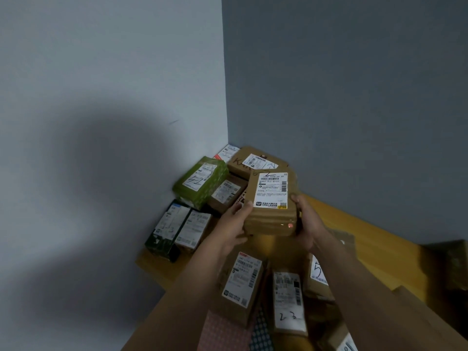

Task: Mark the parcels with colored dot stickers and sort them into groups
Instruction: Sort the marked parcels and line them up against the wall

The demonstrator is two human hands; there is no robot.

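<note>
I hold a brown cardboard parcel (271, 219) with a white shipping label in the air above the table. A red dot sticker (290, 225) sits on its near side. My left hand (234, 224) grips its left edge and my right hand (305, 224) grips its right edge. Behind it, in the wall corner, lies a group of parcels: a green one (200, 182) marked with handwriting, a brown box (250, 162), and two darker packs (177, 226). Under my forearms lie more labelled brown parcels (240, 282), one (288, 302) marked "2-3".
The wooden table (359, 239) runs along the grey wall to the right; its left edge drops off near the white wall. Sheets of coloured dot stickers (228, 333) lie at the near edge. A dark object (448, 264) stands at the far right.
</note>
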